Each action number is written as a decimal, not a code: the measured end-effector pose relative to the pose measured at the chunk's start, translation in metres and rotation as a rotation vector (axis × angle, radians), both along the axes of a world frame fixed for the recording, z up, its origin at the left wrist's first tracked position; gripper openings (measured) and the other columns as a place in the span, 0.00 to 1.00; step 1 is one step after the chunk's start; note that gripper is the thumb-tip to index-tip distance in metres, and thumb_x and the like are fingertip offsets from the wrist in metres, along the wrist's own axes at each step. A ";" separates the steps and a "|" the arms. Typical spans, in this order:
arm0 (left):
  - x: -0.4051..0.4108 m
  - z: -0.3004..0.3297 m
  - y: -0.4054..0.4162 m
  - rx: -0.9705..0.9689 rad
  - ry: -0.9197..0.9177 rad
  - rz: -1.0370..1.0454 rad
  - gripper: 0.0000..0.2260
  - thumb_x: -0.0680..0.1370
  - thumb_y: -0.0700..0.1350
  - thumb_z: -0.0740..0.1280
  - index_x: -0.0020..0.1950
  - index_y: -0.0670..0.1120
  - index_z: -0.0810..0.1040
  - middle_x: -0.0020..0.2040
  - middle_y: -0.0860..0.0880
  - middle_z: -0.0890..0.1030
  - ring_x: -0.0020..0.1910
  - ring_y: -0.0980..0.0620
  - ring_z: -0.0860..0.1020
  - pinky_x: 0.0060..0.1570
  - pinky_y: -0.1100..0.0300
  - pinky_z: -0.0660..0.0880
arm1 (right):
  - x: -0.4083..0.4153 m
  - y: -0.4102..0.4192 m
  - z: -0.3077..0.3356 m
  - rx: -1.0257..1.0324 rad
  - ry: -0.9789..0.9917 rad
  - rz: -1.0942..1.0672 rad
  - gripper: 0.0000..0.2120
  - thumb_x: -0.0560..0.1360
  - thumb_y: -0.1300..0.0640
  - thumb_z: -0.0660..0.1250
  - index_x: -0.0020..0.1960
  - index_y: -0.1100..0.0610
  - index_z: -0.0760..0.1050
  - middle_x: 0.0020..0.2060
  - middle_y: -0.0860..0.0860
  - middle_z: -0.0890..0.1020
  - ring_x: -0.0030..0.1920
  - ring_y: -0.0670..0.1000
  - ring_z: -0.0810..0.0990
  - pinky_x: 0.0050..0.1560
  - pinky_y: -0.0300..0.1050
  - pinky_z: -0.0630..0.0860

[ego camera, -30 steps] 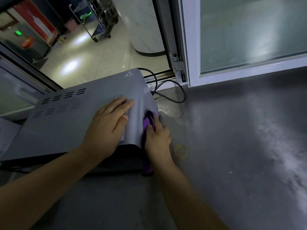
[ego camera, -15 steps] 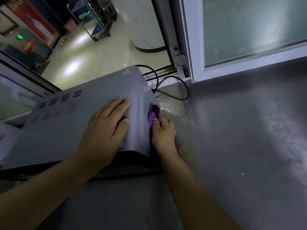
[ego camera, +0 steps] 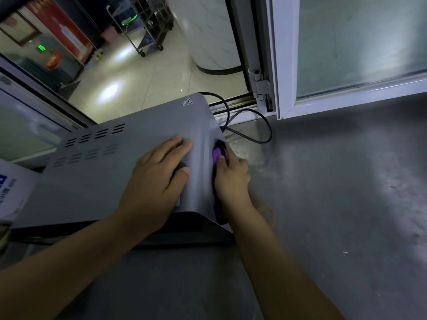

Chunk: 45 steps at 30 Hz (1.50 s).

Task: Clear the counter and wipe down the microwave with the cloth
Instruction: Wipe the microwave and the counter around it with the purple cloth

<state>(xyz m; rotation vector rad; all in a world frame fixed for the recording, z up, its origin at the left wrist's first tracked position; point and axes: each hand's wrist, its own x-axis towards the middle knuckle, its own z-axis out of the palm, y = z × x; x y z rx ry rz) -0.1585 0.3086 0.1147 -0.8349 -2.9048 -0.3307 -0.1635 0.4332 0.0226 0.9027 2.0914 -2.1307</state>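
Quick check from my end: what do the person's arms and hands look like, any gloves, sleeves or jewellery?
Both are bare. The left hand and the right hand wear no gloves, and no rings or watch show. Both forearms are uncovered as far as the frame edge, with no sleeve cuff in view. Nails look short and unpainted.

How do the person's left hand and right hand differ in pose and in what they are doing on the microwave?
The left hand lies flat with straight fingers on the microwave top; the right hand is at its right side wall. The left hand holds nothing; the right hand's fingers curl round the purple cloth, pressing it to the wall. Both hands touch the microwave.
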 end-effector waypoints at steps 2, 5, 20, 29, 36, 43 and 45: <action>0.000 0.001 -0.001 -0.005 0.000 -0.004 0.26 0.75 0.54 0.49 0.72 0.49 0.65 0.72 0.50 0.66 0.70 0.59 0.60 0.68 0.61 0.54 | 0.001 -0.001 0.025 0.045 0.117 0.001 0.21 0.79 0.49 0.54 0.72 0.41 0.61 0.64 0.55 0.65 0.64 0.60 0.65 0.66 0.57 0.64; 0.000 0.001 0.000 -0.021 0.011 -0.005 0.26 0.75 0.54 0.50 0.72 0.47 0.66 0.72 0.49 0.66 0.71 0.55 0.61 0.68 0.58 0.56 | 0.001 -0.003 0.047 0.152 0.266 0.029 0.21 0.79 0.49 0.55 0.72 0.42 0.60 0.63 0.55 0.65 0.63 0.58 0.65 0.64 0.54 0.66; -0.004 -0.001 -0.002 -0.039 0.014 -0.016 0.24 0.76 0.55 0.50 0.72 0.52 0.62 0.68 0.60 0.61 0.68 0.66 0.55 0.65 0.74 0.46 | -0.046 0.009 -0.035 0.006 0.037 -0.032 0.20 0.80 0.49 0.53 0.72 0.44 0.62 0.63 0.57 0.66 0.63 0.60 0.66 0.67 0.55 0.63; -0.003 0.000 -0.003 -0.032 -0.004 0.001 0.24 0.76 0.55 0.50 0.72 0.53 0.63 0.72 0.55 0.64 0.70 0.62 0.57 0.66 0.69 0.49 | -0.052 0.011 -0.038 -0.002 -0.137 -0.009 0.20 0.79 0.45 0.52 0.70 0.44 0.65 0.64 0.58 0.69 0.64 0.64 0.67 0.66 0.58 0.65; -0.003 -0.001 -0.002 -0.020 0.013 -0.010 0.25 0.76 0.54 0.49 0.72 0.52 0.63 0.70 0.57 0.63 0.69 0.62 0.57 0.68 0.61 0.54 | -0.049 0.006 0.048 0.249 0.323 -0.006 0.21 0.79 0.50 0.55 0.72 0.44 0.62 0.63 0.56 0.66 0.62 0.60 0.66 0.64 0.56 0.65; -0.005 -0.002 -0.002 -0.039 0.025 -0.034 0.24 0.77 0.51 0.50 0.72 0.47 0.64 0.69 0.56 0.63 0.68 0.62 0.58 0.67 0.65 0.52 | -0.069 0.009 0.052 0.299 0.422 -0.029 0.20 0.79 0.51 0.56 0.70 0.42 0.64 0.63 0.53 0.66 0.61 0.56 0.65 0.63 0.52 0.65; -0.004 0.000 -0.001 -0.047 0.025 -0.036 0.24 0.77 0.52 0.50 0.72 0.50 0.62 0.68 0.58 0.61 0.67 0.65 0.56 0.65 0.68 0.50 | -0.076 0.012 0.028 0.185 0.395 -0.078 0.20 0.79 0.52 0.55 0.71 0.44 0.64 0.62 0.54 0.69 0.62 0.57 0.67 0.65 0.52 0.64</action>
